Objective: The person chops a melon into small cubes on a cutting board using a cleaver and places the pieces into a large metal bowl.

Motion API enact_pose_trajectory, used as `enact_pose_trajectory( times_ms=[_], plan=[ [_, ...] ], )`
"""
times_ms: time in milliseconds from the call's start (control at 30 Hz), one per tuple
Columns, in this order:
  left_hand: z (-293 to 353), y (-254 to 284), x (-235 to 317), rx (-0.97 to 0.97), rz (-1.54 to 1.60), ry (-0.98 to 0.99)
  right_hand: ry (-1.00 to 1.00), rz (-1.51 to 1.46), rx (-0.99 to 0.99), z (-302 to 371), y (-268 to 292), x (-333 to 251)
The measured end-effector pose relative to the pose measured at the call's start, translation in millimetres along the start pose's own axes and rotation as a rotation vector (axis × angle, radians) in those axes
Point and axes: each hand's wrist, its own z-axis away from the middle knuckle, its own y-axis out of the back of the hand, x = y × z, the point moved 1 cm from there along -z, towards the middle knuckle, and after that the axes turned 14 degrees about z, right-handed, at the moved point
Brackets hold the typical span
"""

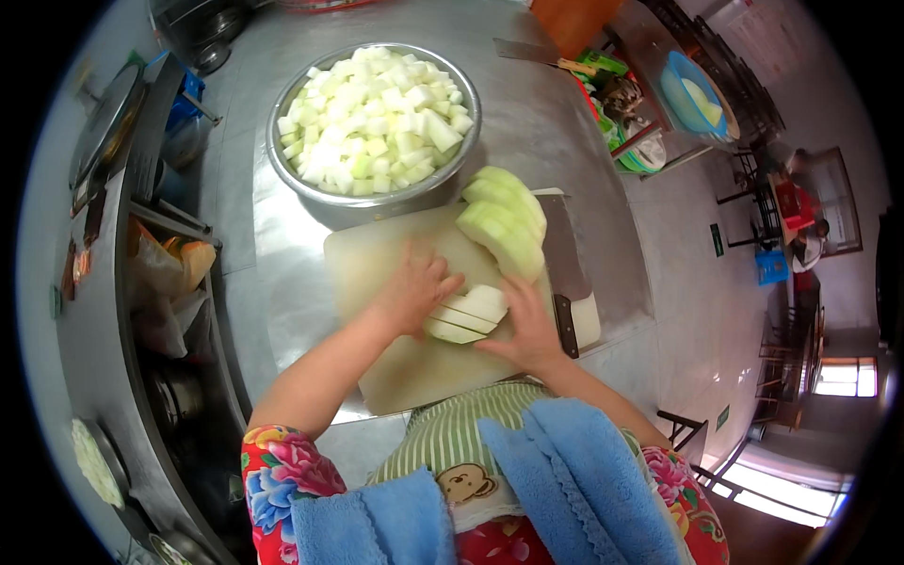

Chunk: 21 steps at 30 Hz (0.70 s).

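Pale green slices point(468, 315) between left hand point(414, 287) and right hand point(529, 331).

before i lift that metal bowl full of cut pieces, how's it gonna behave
The metal bowl is probably heavy, since pale chunks fill it. They mound above the rim, so a tilt or jolt could spill some. Pushed, it might slide fairly easily, as the metal table looks smooth.

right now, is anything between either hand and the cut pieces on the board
Nothing visible: left hand and right hand flank the cut pieces. The larger slices lie beyond, the knife to the right, neither in between.
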Motion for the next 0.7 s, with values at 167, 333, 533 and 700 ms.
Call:
enact_pose_trajectory(
  times_ms=[167, 333, 533, 700],
  plan=[
    [-4, -4, -8, -0.046, 0.086, -0.031, -0.017, 0.142, -0.093, -14, -18, -22],
    [-10, -12, -10, -0.022, 0.119, -0.049, 0.042, 0.154, -0.045, -15, -39, -11],
    [9, -19, -3, 0.074, 0.236, 0.052, 0.199, 0.137, -0.034, -21, -46, 0],
    [32, -38, 20, 0.211, 0.315, 0.313, 0.48, 0.077, -0.159, -46, -42, 12]
  ],
)
